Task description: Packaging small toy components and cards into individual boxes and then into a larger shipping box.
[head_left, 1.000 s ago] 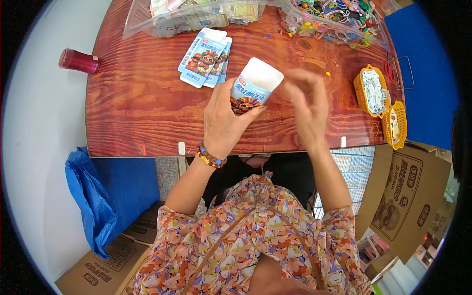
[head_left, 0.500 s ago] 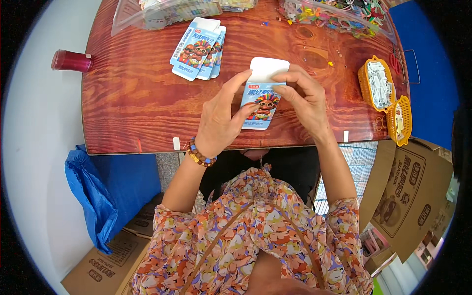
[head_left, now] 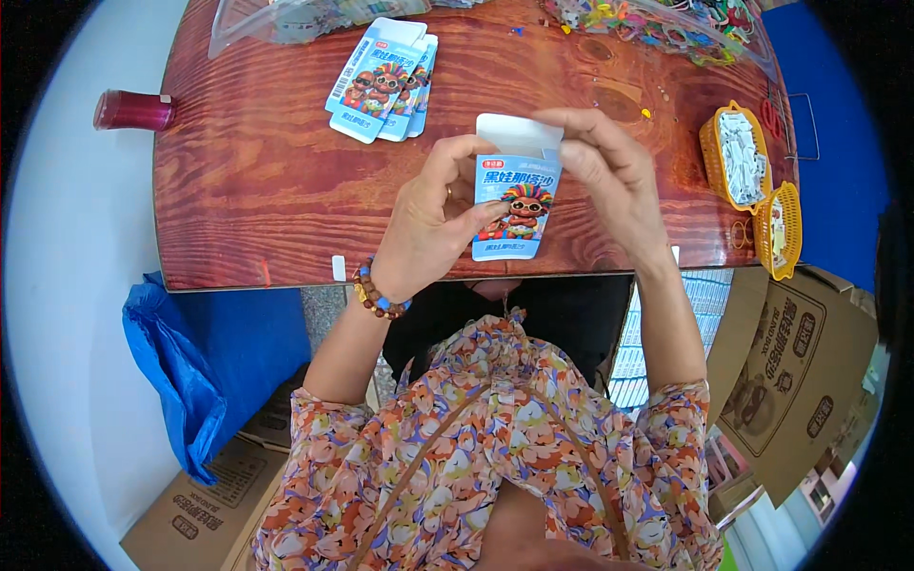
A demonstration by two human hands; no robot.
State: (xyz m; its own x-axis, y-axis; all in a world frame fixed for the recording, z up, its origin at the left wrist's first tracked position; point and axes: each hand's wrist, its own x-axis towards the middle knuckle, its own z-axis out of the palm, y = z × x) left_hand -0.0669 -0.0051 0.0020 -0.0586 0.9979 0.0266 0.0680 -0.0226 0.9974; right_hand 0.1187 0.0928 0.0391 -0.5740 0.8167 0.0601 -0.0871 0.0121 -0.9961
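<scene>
White pieces are held in two yellow baskets (head_left: 741,157) at the surface's (head_left: 248,209) right edge; a blue carton (head_left: 514,205) is gripped between left hand (head_left: 428,228) and right hand (head_left: 614,181).

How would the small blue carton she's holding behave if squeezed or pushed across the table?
The blue carton looks like thin card, so it probably dents easily. The left hand and right hand pinch it with fingertips alone, suggesting it's light. Flat-sided, it would likely slide, not roll.
</scene>
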